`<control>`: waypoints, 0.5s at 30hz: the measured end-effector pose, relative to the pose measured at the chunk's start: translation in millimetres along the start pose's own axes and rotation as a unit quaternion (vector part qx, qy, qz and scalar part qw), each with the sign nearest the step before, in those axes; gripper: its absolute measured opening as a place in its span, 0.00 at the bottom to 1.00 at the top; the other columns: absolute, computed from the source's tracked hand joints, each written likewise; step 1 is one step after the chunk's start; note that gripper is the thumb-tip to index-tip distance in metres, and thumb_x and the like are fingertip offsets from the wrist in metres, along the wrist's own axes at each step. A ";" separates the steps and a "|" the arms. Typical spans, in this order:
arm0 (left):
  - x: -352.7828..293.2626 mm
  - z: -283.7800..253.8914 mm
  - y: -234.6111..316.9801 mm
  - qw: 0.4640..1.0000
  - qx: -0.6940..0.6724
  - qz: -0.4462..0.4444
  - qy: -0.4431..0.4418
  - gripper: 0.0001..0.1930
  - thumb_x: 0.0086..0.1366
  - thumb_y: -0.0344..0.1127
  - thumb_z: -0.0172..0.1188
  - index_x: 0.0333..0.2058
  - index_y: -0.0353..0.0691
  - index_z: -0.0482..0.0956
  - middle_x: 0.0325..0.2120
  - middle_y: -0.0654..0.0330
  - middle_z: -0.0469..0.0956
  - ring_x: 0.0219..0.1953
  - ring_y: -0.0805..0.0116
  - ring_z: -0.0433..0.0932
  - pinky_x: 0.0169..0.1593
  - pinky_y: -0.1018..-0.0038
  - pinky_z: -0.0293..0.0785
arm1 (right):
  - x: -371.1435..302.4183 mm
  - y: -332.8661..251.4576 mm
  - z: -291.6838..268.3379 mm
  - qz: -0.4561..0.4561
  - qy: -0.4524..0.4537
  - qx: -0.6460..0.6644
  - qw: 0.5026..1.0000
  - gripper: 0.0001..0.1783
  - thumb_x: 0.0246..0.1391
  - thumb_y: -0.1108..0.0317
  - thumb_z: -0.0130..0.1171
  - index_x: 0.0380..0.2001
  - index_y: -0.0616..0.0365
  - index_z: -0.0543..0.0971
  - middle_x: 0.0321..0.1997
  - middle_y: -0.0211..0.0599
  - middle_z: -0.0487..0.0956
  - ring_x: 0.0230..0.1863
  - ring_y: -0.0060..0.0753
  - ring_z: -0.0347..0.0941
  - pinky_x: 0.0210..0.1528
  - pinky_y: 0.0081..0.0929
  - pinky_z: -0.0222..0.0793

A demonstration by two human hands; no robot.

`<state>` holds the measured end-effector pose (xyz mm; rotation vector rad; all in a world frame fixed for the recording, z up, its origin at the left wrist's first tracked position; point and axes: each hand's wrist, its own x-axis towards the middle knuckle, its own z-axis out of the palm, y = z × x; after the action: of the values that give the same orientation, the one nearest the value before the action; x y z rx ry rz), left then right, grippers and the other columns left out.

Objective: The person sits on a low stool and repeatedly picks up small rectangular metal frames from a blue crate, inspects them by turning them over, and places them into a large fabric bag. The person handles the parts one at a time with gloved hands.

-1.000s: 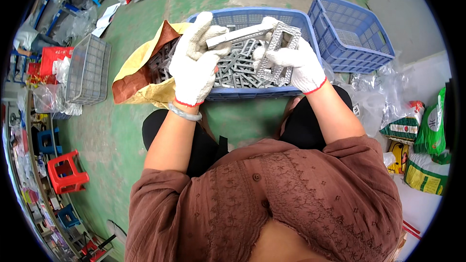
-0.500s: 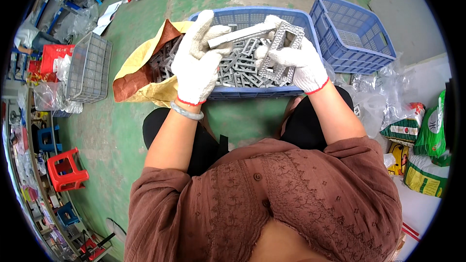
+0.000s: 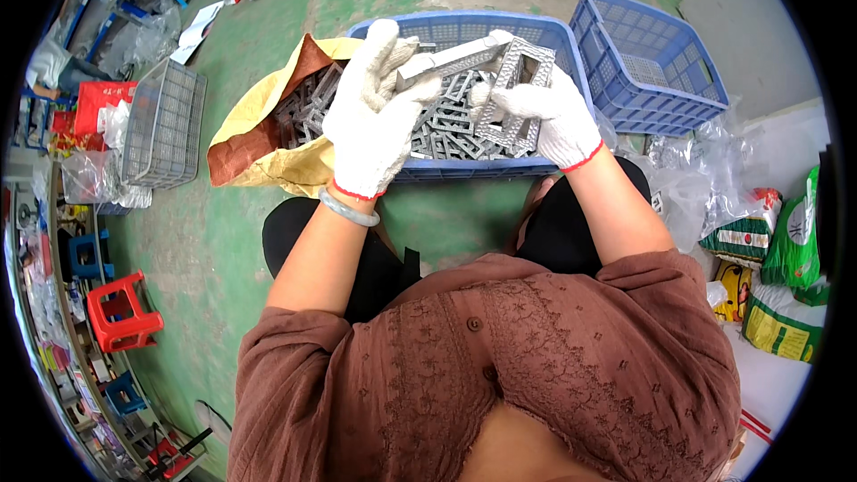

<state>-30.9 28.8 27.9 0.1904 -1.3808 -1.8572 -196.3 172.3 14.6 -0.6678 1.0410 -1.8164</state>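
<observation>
White knitted gloves with red cuffs cover both my hands, over the blue crate. My left hand (image 3: 375,116) is closed at the near end of a long grey metal piece (image 3: 464,57), thumb and fingers on either side of it. The far end of that piece reaches the fingertips of my right hand (image 3: 558,116). A rectangular silver metal frame with openings (image 3: 515,94) is gripped in my right hand, thumb across its face. Under both hands lie several similar small metal frames (image 3: 446,129) in the blue plastic crate (image 3: 428,21).
A yellow woven sack (image 3: 241,147) with more metal parts leans at the crate's left. Another blue crate (image 3: 616,85) stands at the right. Farther left are a grey crate (image 3: 165,125) and a red stool (image 3: 125,312). Filled bags (image 3: 786,241) and clear plastic lie at the right.
My left hand has shifted slightly right along the long metal piece, which has turned to show a textured side. The frame in my right hand has tilted slightly.
</observation>
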 end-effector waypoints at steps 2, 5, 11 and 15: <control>-0.3 1.2 -1.9 0.998 0.059 -0.001 0.017 0.33 0.59 0.15 0.60 0.64 0.30 0.63 0.56 0.47 0.72 0.50 0.62 0.78 0.44 0.75 0.80 | -0.7 -1.8 -1.3 0.017 0.002 -0.030 0.999 0.30 0.49 0.74 0.69 0.57 0.62 0.73 0.45 0.39 0.81 0.42 0.34 0.81 0.43 0.35 0.80; -2.2 9.6 3.6 0.998 0.042 -0.038 0.033 0.30 0.60 0.18 0.65 0.61 0.28 0.67 0.53 0.49 0.75 0.44 0.68 0.80 0.37 0.80 0.77 | -2.5 -5.4 -1.8 0.023 0.007 -0.048 0.999 0.23 0.50 0.74 0.67 0.51 0.64 0.77 0.41 0.40 0.83 0.38 0.31 0.81 0.40 0.29 0.78; -4.2 6.2 -1.9 0.998 0.068 -0.015 0.010 0.29 0.59 0.20 0.67 0.59 0.28 0.69 0.51 0.51 0.77 0.41 0.71 0.80 0.35 0.82 0.76 | -0.7 0.0 4.9 -0.007 0.030 -0.052 0.998 0.19 0.52 0.74 0.66 0.48 0.65 0.79 0.38 0.41 0.84 0.35 0.30 0.81 0.38 0.27 0.77; -4.0 5.1 -7.1 0.997 0.082 0.000 0.012 0.28 0.59 0.20 0.68 0.58 0.29 0.71 0.49 0.52 0.78 0.40 0.72 0.80 0.34 0.83 0.75 | 0.8 1.4 -5.9 0.012 0.002 -0.027 1.000 0.23 0.51 0.77 0.66 0.52 0.64 0.76 0.40 0.40 0.83 0.38 0.32 0.81 0.41 0.31 0.79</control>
<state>-34.5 35.9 22.5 0.2945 -1.5153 -1.7358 -200.7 173.5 10.5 -0.6822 1.1001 -1.7742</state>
